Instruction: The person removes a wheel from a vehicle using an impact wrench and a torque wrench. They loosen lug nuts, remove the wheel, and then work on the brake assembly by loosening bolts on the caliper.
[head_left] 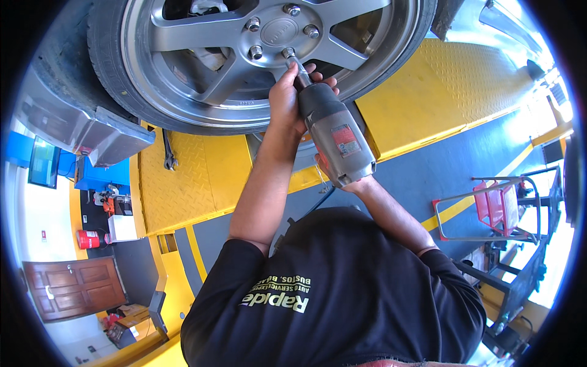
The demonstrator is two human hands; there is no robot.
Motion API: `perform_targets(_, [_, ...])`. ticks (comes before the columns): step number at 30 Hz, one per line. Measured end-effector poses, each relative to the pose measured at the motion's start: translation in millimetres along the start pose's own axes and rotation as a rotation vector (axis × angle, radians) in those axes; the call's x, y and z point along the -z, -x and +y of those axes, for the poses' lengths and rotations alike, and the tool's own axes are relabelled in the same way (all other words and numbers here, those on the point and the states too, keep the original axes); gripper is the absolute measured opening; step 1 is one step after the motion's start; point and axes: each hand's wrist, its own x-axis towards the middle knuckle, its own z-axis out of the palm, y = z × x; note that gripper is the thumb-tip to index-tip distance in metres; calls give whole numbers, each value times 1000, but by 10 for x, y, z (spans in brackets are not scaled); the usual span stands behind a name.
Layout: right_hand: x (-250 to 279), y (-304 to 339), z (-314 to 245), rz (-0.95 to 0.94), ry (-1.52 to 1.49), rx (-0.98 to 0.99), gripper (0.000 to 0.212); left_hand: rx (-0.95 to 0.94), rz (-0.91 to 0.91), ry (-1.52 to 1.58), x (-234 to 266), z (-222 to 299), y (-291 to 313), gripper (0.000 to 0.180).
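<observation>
A grey and black impact wrench (336, 131) points up at the silver alloy wheel (226, 38) in front of me. Its socket (299, 72) reaches the lowest lug nut (288, 53); whether it sits over the nut I cannot tell. My left hand (287, 101) is closed around the wrench's nose, thumb along the socket and fingertips showing on the far side. Behind and beneath the tool body, my right hand (351, 183) grips the handle, with most of its fingers hidden. Several other lug nuts (292, 10) stand around the hub cap (279, 32).
Yellow lift platforms (183, 177) lie on both sides below the tire (110, 67). A wrench (169, 153) rests on the left one. An air hose (321, 200) hangs from the tool. A red and grey folding step stool (489, 208) stands at right, near a dark metal frame (520, 275).
</observation>
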Motion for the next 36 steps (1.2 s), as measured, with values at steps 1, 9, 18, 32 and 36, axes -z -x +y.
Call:
perform_targets(1, [9,-42,25,-3,69,34,45,2,-2,8,30,29,-46,45])
perform_targets(9, [-62,-237,152,-18,537,297,43,139,-443,395,305,40,-366,50])
perform_targets(18, [-242,-239,-113,84,1085,494,43,68,-96,80,230,208,-298,47])
perform_targets(32, [-391,-230,-257,58,1268,678,40,152,-112,-114,137,273,-218,32])
perform_targets(36, [-412,-263,-279,75,1289,494,39,113,-121,-102,130,252,-204,30])
